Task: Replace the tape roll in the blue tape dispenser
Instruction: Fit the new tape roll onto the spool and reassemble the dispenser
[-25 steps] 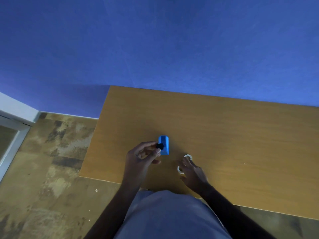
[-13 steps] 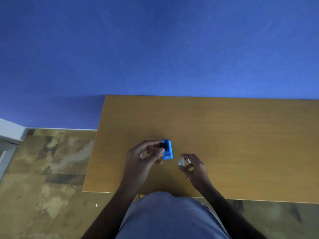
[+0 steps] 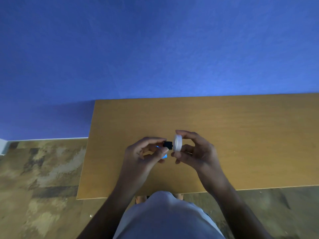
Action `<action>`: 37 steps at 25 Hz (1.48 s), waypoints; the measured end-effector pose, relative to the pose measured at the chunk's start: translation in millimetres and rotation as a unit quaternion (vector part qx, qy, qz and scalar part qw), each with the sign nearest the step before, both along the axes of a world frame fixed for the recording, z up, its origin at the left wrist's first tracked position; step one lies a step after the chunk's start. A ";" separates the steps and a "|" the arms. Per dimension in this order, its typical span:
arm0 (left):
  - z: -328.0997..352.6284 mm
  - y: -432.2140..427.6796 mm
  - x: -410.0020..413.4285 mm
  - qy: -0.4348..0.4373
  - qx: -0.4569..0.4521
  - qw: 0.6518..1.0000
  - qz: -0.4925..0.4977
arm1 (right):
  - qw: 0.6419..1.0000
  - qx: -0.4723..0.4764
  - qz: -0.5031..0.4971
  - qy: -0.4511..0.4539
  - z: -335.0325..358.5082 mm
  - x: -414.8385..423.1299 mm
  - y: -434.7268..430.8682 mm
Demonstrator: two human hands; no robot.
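Note:
My left hand [image 3: 144,152] pinches a small black spindle [image 3: 168,145] between thumb and fingers, raised above the wooden table [image 3: 241,135]. My right hand [image 3: 195,150] holds a clear white tape roll [image 3: 177,142] upright, its open side facing the spindle and almost touching it. The blue tape dispenser [image 3: 164,156] shows only as small blue patches under my left fingers; I cannot tell whether it rests on the table or in my palm.
The table's left edge [image 3: 86,152] drops to a patterned floor [image 3: 43,169]. A blue wall [image 3: 155,49] stands right behind the table. My torso in a pale shirt [image 3: 165,216] is against the near edge.
My right hand picked the tape roll up off the table and raised it beside the dispenser. My left hand pulled the black spindle out and lifted it toward the roll.

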State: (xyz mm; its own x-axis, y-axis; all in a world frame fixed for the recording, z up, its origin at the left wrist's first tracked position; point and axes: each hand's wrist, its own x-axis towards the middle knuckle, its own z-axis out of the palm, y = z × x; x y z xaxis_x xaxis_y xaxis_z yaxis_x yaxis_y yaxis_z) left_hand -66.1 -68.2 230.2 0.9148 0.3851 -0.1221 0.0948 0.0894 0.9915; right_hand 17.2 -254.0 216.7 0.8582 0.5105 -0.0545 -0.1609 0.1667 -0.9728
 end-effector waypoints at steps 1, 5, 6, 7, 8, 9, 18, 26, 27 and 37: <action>1.8 -0.6 -1.1 -0.007 0.001 1.000 -0.006 | 1.000 -0.007 -0.001 -0.010 4.0 -2.0 -1.1; 6.5 -5.2 -6.6 -0.022 0.004 1.000 -0.016 | 1.000 -0.016 0.011 -0.024 12.0 -10.8 -3.7; 6.9 -5.8 -8.0 -0.024 0.002 1.000 -0.019 | 1.000 -0.015 0.011 -0.023 12.4 -12.6 -4.1; 6.2 -6.0 -9.3 -0.026 0.001 0.999 -0.021 | 1.000 -0.014 0.011 -0.023 12.4 -14.2 -4.4; 6.3 -6.0 -10.9 -0.029 0.000 0.999 -0.024 | 1.000 -0.013 0.010 -0.024 12.8 -15.9 -4.7; 5.8 -5.5 -12.5 -0.031 0.001 0.999 -0.025 | 1.000 -0.012 0.010 -0.025 12.8 -17.5 -5.1; 7.3 -9.7 -23.6 -0.042 -0.013 0.999 0.014 | 0.998 -0.036 0.036 -0.040 15.6 -26.9 -6.2; 2.2 -11.9 -26.4 -0.068 -0.045 0.997 0.016 | 0.996 -0.023 0.038 -0.074 19.8 -27.9 -5.6; 0.9 -11.4 -26.5 -0.069 -0.054 0.996 0.013 | 0.996 -0.016 0.040 -0.073 20.8 -28.8 -5.4; -9.5 -7.9 -27.0 -0.075 -0.081 0.994 -0.015 | 0.996 0.014 0.058 -0.061 17.6 -27.9 -1.9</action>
